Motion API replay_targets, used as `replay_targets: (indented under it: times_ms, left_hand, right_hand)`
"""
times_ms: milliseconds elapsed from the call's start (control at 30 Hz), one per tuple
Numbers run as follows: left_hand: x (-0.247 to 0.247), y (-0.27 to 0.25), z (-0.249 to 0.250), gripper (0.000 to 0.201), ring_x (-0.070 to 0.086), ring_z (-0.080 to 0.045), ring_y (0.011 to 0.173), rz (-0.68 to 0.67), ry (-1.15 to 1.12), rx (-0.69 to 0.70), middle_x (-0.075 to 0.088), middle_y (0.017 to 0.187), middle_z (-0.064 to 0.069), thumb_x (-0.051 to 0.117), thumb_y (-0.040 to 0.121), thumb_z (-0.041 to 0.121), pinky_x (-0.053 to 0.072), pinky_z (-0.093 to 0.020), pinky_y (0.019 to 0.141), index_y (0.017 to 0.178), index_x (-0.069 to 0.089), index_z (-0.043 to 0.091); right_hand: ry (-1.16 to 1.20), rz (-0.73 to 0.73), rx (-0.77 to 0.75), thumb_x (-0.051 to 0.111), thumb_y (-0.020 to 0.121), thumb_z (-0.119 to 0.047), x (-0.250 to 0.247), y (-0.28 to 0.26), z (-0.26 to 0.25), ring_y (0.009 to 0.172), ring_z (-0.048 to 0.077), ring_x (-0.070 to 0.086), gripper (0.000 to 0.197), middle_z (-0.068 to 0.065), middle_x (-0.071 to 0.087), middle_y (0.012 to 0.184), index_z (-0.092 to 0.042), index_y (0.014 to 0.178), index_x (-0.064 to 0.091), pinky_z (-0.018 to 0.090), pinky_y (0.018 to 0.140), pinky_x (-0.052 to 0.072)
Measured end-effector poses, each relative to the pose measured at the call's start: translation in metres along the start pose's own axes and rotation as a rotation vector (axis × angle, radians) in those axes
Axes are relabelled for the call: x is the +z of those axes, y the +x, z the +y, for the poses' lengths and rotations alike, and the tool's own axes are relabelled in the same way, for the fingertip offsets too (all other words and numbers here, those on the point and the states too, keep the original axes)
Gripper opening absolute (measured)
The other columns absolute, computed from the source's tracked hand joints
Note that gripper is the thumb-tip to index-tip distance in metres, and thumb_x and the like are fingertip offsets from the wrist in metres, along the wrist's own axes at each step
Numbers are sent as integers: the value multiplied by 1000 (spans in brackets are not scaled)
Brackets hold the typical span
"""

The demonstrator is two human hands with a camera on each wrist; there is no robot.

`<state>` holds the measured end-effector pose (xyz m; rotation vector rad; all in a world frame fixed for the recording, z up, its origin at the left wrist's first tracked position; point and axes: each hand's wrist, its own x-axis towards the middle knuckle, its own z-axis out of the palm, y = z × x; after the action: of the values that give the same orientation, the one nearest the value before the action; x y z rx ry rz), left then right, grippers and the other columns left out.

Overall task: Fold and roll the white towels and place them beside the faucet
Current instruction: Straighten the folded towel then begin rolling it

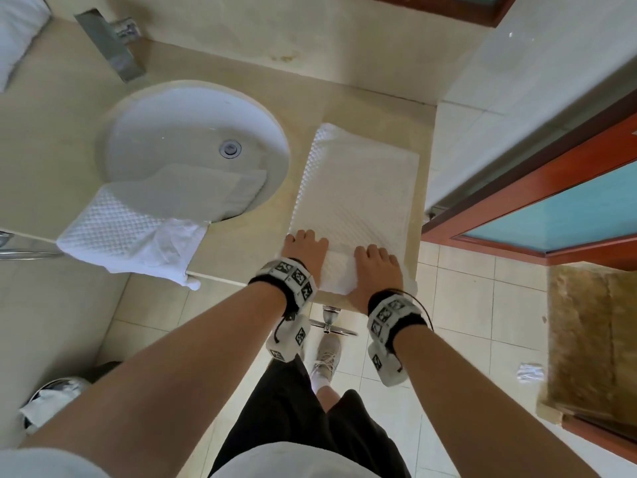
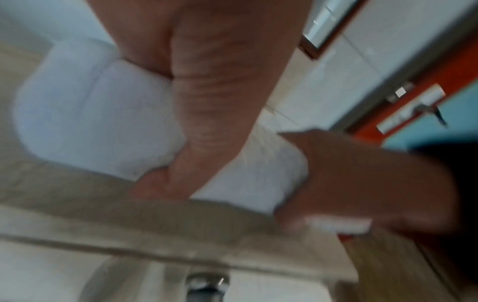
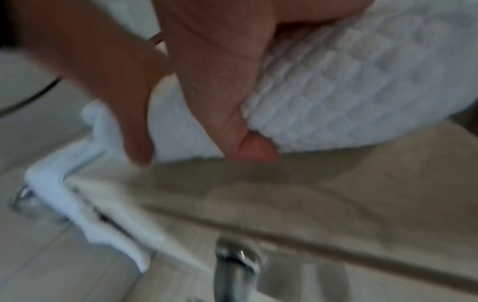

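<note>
A white waffle towel lies folded lengthwise on the beige counter, right of the round sink. Its near end is rolled up at the counter's front edge. My left hand and right hand sit side by side on that roll, fingers curled over it. The wrist views show each thumb tucked against the roll's near side. A second white towel hangs over the sink's front rim. The metal faucet stands behind the sink at the far left.
A red-brown door with blue glass stands just right of the counter. On the tiled floor lie a brown mat and a bin. A chrome bracket sticks out under the counter edge. More white cloth lies at the far left.
</note>
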<state>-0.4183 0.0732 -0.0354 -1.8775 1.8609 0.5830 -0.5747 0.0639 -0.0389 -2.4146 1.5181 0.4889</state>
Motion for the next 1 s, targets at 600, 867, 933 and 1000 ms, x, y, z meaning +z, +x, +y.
replay_targets:
  times_ms: [600,867,933,1000]
  left_hand:
    - [2,5,11,67,42,-27,117,48,83,-9,43,126,-4,77,69,35,35,-47,97,125,40,30]
    - [0,10,8,75,46,-23,115,57,43,-3,49,120,4,81,63,39,39,-46,94,125,39,30]
    - [-12,18,6,73,44,-24,118,-55,14,26,49,121,3,81,64,33,37,-48,96,126,42,30]
    - [-16,21,6,72,44,-24,117,-93,-2,31,51,120,2,80,63,28,36,-47,96,125,43,29]
  right_hand:
    - [90,-43,44,71,75,-23,-5,-1,2,112,25,51,57,3,54,121,-17,126,46,40,100,41]
    - [-38,-2,95,69,76,-20,-9,7,1,110,30,49,55,11,50,120,-15,125,45,43,98,39]
    - [-43,135,139,71,70,-11,4,-5,-6,98,31,52,48,11,54,108,-13,115,52,42,90,43]
    - [-36,187,154,72,68,-10,8,-7,-5,94,30,54,48,9,55,104,-12,112,54,41,88,45]
